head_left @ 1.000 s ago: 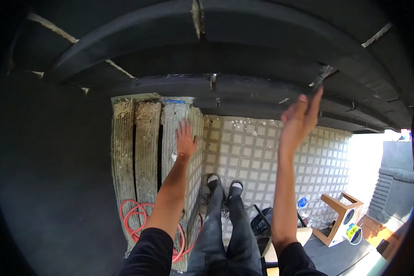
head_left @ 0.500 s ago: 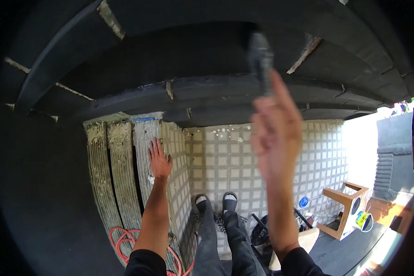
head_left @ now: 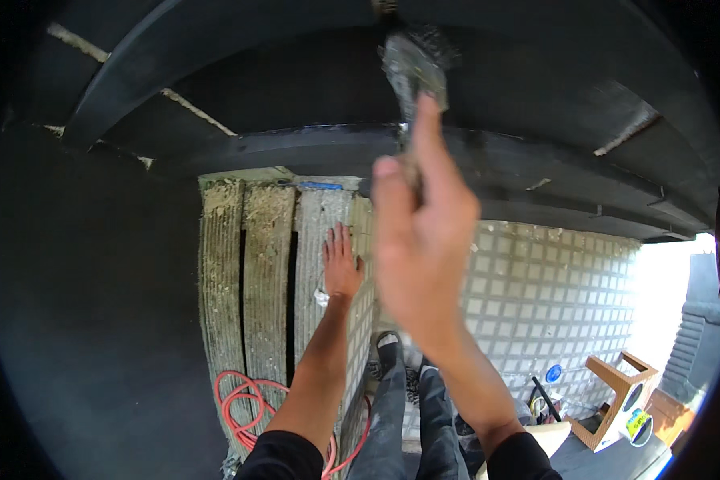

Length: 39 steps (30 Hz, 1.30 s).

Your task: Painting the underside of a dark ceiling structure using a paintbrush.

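Note:
My right hand (head_left: 424,228) grips a dark-smeared, blurred paintbrush (head_left: 414,64), its forefinger along the handle, raised against the black-painted beams and panels (head_left: 260,88) at the top of the view. The brush head is at a short pale gap in the black paint; whether it touches cannot be made out. Pale unpainted strips (head_left: 196,110) show between other panels. My left hand (head_left: 342,264) lies with fingers stretched on a pale weathered board (head_left: 312,320), one of several rough boards, with a blue strip (head_left: 322,186) at their far end and a white scrap beside my wrist.
A coiled red hose (head_left: 244,412) lies on the boards. My feet stand on grid-tiled ground (head_left: 512,296). At lower right are a cardboard-coloured frame (head_left: 616,388), a labelled bucket (head_left: 638,429), a blue lid (head_left: 554,373) and a dark stool-like object (head_left: 546,400).
My right hand and the brush have moved leftward from the upper right to the top middle. The view has shifted. My left hand stays on the board.

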Available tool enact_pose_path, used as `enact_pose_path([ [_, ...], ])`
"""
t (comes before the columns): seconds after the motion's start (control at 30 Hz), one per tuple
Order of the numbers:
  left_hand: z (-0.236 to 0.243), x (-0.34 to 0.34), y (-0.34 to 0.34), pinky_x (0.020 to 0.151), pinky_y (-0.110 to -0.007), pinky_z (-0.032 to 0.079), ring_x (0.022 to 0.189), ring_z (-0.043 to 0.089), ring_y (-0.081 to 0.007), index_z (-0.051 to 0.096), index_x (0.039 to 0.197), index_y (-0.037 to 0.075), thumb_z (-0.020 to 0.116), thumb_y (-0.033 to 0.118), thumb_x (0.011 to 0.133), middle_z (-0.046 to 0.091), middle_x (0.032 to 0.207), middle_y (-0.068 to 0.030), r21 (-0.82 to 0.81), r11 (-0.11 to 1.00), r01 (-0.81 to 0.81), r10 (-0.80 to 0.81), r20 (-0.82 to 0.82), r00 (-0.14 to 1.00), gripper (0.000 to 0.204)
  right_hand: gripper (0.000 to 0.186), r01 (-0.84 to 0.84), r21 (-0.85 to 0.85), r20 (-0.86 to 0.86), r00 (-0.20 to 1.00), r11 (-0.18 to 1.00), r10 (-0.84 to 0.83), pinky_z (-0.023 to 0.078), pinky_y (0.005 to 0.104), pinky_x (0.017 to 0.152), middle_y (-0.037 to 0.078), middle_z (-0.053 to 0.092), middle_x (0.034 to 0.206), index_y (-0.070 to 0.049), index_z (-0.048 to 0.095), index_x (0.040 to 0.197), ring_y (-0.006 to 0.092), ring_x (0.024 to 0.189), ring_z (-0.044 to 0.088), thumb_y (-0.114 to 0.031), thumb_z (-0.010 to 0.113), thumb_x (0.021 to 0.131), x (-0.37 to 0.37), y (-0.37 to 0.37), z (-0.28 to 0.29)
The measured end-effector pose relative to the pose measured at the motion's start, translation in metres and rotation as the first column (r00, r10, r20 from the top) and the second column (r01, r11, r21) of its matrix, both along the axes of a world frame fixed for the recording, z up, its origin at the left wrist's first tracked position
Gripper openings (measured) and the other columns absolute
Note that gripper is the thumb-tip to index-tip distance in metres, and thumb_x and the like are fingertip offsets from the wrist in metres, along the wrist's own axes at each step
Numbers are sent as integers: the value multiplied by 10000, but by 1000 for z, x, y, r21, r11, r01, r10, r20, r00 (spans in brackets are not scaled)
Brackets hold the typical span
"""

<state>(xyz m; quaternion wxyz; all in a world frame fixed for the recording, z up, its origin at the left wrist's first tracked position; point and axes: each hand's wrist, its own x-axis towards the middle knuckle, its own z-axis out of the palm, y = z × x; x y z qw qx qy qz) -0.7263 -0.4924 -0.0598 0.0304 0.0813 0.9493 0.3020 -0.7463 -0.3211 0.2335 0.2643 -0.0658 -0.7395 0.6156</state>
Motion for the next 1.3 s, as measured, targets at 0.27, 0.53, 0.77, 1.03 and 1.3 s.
enact_pose_path([
  [0.27, -28, 7, -4, 1222, -512, 248, 1509, 240, -381, 242, 1570, 22, 653, 161, 851, 236, 1644, -164, -346, 938, -7, -18, -68, 998, 840, 553, -220, -72, -52, 975, 973, 217, 484, 397, 708, 237, 583, 906, 115, 385, 1475, 314, 732, 606, -10, 533, 957, -30, -109, 12],
  [0.53, -28, 9, -11, 1221, -509, 241, 1510, 236, -387, 244, 1569, 16, 602, 201, 884, 234, 1645, -171, -368, 929, 31, -42, -21, 999, 795, 546, -326, -679, -57, 917, 658, 395, 292, 206, 411, -53, 484, 668, -11, 405, 1527, 2, 522, 370, -78, 544, 1003, -25, -71, 21],
  [0.77, -32, 8, -2, 1217, -508, 246, 1514, 221, -389, 241, 1572, 25, 659, 145, 829, 213, 1655, -158, -278, 960, 45, -58, -39, 998, 861, 566, -29, -744, 7, 999, 667, 52, 257, 144, 339, 34, 629, 874, 3, 387, 1525, -24, 506, 370, -101, 558, 995, 9, 10, 7],
  [1.03, -28, 7, -8, 1217, -508, 245, 1513, 223, -388, 232, 1572, 19, 636, 146, 838, 215, 1653, -155, -283, 959, 37, -44, -20, 999, 847, 463, 555, -289, 90, 827, 780, -555, 284, 155, 325, -16, 597, 805, -13, 494, 1467, -31, 467, 365, -171, 543, 1035, 27, 36, 9],
  [1.3, -35, 6, 27, 1217, -488, 264, 1518, 244, -350, 252, 1573, 20, 581, 151, 864, 243, 1642, -180, -321, 946, 39, -127, -260, 957, 792, 620, 180, 302, -9, 983, 936, -186, 522, 388, 628, 142, 588, 866, 22, 426, 1508, 235, 754, 629, -28, 595, 913, -34, -87, 6],
])
